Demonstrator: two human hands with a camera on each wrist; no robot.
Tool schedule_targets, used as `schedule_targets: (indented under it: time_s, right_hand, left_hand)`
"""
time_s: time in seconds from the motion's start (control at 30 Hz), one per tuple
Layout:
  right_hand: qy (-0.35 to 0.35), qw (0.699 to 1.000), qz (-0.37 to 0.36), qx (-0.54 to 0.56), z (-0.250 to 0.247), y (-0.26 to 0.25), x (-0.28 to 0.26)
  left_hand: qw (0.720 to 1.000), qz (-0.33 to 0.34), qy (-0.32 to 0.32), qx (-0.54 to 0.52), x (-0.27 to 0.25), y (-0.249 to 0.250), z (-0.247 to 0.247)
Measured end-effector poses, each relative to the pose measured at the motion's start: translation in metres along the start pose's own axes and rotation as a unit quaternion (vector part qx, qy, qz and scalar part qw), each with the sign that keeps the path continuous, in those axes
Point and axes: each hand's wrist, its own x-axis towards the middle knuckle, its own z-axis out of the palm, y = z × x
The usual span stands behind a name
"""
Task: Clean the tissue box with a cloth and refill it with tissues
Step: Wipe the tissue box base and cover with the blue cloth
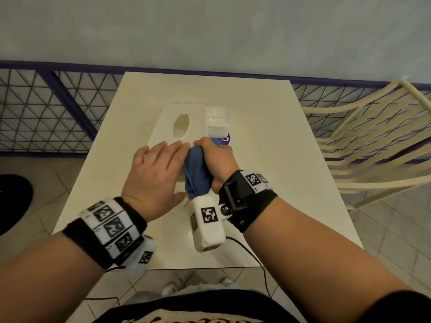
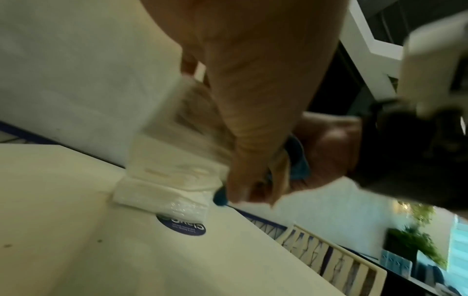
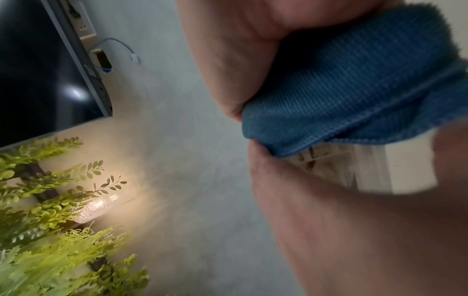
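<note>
A white tissue box (image 1: 170, 120) with an oval slot lies on the white table (image 1: 268, 159). My left hand (image 1: 158, 169) rests flat on the box's near end, fingers straight. My right hand (image 1: 217, 159) grips a bunched blue cloth (image 1: 197, 173) and holds it against the box's near right side. In the right wrist view the blue cloth (image 3: 354, 90) fills my fist, with a white box edge (image 3: 405, 170) just beyond. A clear-wrapped tissue pack (image 1: 217, 122) lies right of the box. The left wrist view shows the same tissue pack (image 2: 162, 198) on the table past my left hand (image 2: 253, 100).
A round purple sticker (image 1: 226, 139) sits on the table by the tissue pack. A cream slatted chair (image 1: 373, 141) stands to the right. A wall with a purple-framed mesh panel (image 1: 46, 108) runs behind the table. Cables hang from my wrist cameras over the near table edge.
</note>
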Motion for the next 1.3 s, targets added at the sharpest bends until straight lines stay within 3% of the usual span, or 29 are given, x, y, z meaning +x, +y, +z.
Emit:
schedule_targets:
  time_s: [0.1,0.2,0.3,0.37,0.47,0.63,0.8,0.93,1.17,1.3]
  right_hand:
    - [-0.015,1.0,-0.017,0.0,0.005,0.003,-0.005]
    - [-0.041,0.993,-0.075,-0.077,0.005,0.003,-0.011]
    - [-0.079,0.937,-0.157,-0.302,0.005,0.012,-0.013]
    - [-0.081,0.914,-0.184,-0.351,0.002,0.013,-0.013]
    - [-0.049,0.927,-0.191,-0.32,-0.007,-0.009,-0.002]
    - [-0.001,0.93,-0.123,-0.345,-0.026,-0.04,0.024]
    - [-0.068,0.949,-0.163,-0.261,-0.004,0.011,-0.006]
    - [-0.097,0.983,-0.082,-0.13,-0.014,0.036,0.004]
    - [0.023,0.981,-0.088,-0.173,-0.058,0.002,0.045]
    - [-0.035,0.977,-0.105,-0.185,-0.032,0.022,0.009]
  left_hand:
    - [0.999,-0.032,0.034,0.002,0.009,0.007,0.005]
    - [0.995,-0.073,0.038,-0.05,0.013,-0.002,0.002]
    - [0.991,-0.078,0.07,-0.087,0.01,-0.013,0.002]
    - [0.99,-0.064,0.085,-0.093,0.005,-0.014,0.002]
    - [0.987,-0.056,0.106,-0.111,-0.004,-0.012,0.002]
    - [0.985,0.0,0.119,-0.124,-0.014,-0.006,0.006]
    - [0.985,-0.03,0.099,-0.141,-0.008,-0.003,0.019]
    - [0.982,-0.014,0.106,-0.154,-0.009,0.001,0.024]
    - [0.983,0.047,0.1,-0.146,-0.018,0.013,0.024]
    - [0.984,0.026,0.086,-0.155,-0.01,0.011,0.029]
